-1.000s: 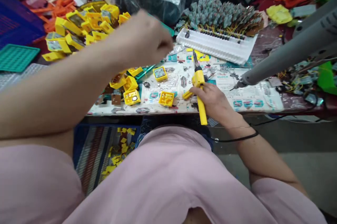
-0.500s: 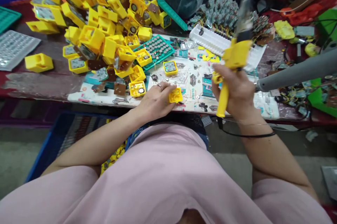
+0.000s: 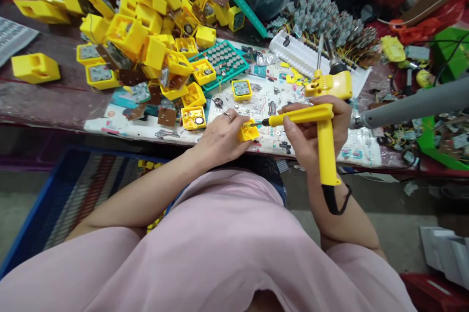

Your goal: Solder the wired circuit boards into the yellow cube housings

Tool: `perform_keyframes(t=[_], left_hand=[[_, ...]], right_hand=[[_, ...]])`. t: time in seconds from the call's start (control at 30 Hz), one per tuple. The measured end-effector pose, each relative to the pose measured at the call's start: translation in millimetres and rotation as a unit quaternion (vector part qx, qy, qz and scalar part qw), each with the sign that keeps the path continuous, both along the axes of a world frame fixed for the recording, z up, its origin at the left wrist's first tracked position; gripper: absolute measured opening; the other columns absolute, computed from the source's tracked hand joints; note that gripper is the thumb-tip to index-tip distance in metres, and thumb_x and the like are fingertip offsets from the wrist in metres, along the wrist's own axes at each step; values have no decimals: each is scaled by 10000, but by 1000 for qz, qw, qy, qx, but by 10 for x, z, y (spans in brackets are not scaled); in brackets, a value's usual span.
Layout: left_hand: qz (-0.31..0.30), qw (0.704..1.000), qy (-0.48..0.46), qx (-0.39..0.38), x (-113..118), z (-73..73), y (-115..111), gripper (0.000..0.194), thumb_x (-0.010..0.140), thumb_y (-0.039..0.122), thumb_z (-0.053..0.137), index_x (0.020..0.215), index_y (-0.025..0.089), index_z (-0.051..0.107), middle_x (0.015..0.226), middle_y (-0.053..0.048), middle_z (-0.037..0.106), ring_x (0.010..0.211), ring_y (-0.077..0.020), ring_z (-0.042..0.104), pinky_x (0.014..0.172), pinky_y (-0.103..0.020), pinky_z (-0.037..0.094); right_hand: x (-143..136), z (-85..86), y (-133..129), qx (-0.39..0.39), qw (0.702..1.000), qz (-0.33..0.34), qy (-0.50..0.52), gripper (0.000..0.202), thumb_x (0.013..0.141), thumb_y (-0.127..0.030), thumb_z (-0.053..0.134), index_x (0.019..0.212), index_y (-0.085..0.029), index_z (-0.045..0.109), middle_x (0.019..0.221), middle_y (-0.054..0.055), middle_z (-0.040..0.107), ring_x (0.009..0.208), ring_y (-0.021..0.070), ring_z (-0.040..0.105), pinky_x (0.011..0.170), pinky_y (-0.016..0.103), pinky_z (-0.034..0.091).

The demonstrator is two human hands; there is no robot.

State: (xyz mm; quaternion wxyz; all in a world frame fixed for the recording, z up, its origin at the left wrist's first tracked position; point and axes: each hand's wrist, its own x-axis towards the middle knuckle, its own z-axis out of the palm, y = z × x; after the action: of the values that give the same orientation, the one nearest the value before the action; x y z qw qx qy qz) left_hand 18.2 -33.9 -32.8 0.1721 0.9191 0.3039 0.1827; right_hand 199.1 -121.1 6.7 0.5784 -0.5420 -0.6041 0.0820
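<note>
My left hand (image 3: 223, 136) is closed on a small yellow plastic casing (image 3: 248, 131), holding it on the printed white sheet near the table edge. My right hand (image 3: 317, 131) grips a yellow pistol-shaped tool (image 3: 326, 141) with a black collar and thin tip. That tip points left at the casing; whether it touches is too small to tell. From the handle's base hangs a black cord. Just beyond my right hand is another yellow body (image 3: 329, 85) with metal shafts. Beside my left hand stands an open casing with a round part (image 3: 193, 118).
Many yellow casings (image 3: 126, 36) are heaped at the back left. A green tray (image 3: 229, 60) holds round metal discs. A casing with a grey board (image 3: 242, 89) lies ahead. Wired parts (image 3: 331, 19) fill the back right, and a grey tube (image 3: 414, 102) juts in from the right.
The tool in my right hand has swung round, bringing its tip left to the casing. My left hand keeps its hold on the casing. The whole view has shifted slightly.
</note>
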Motion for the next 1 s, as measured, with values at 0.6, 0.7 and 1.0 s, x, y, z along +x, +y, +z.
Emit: perform_keyframes(t=[0.6,0.7,1.0], left_hand=[[48,966,-125,-220,-35,102,32,571,816,430,673,1305,141,617,1180,-144,640,1001,-277,648,947,-433,524],[105,786,-296,-533,6,179,77,419,895,409,589,1229,162,646,1098,-100,680,828,-189,673,783,-319,565],[187,416,-342,-822,127,369,92,445,1045,386,295,1247,95,566,846,-123,746,695,-211,752,589,-272,608]], right_hand=[[80,227,25,74,996,-48,24,358,870,-178,702,1121,-317,488,1007,-24,666,932,182,751,756,311,659],[57,270,3,85,994,-55,27,351,885,-173,685,1122,-324,476,1043,-17,658,935,188,747,769,341,657],[9,102,-63,56,998,22,31,424,872,-157,698,1168,-328,447,1094,-10,670,977,191,742,874,399,649]])
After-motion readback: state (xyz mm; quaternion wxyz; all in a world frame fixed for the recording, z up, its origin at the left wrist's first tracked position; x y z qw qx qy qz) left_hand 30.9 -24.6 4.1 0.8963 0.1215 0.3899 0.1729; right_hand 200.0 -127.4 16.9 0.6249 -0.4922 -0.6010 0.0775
